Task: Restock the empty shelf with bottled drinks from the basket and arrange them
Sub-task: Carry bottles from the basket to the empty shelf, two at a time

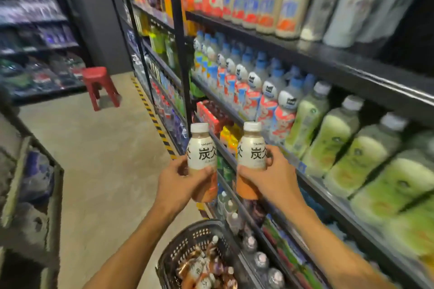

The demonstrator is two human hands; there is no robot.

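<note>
I hold two matching bottles upright in front of the shelving. My left hand (pixel 179 183) grips the left bottle (pixel 201 152) and my right hand (pixel 270 177) grips the right bottle (pixel 251 150). Each has a white cap, a cream label with black characters and an orange-brown lower part. Below my arms stands a dark plastic basket (pixel 187 241) holding several more of these bottles. The shelf unit (pixel 328 58) on the right is packed with rows of drinks; no bare shelf shows in this view.
A red plastic stool (pixel 99 85) stands on the concrete floor at the back. A yellow-black striped line (pixel 153 119) runs along the shelf base. Another rack (pixel 30 166) is at my left, and more stocked shelves line the far wall.
</note>
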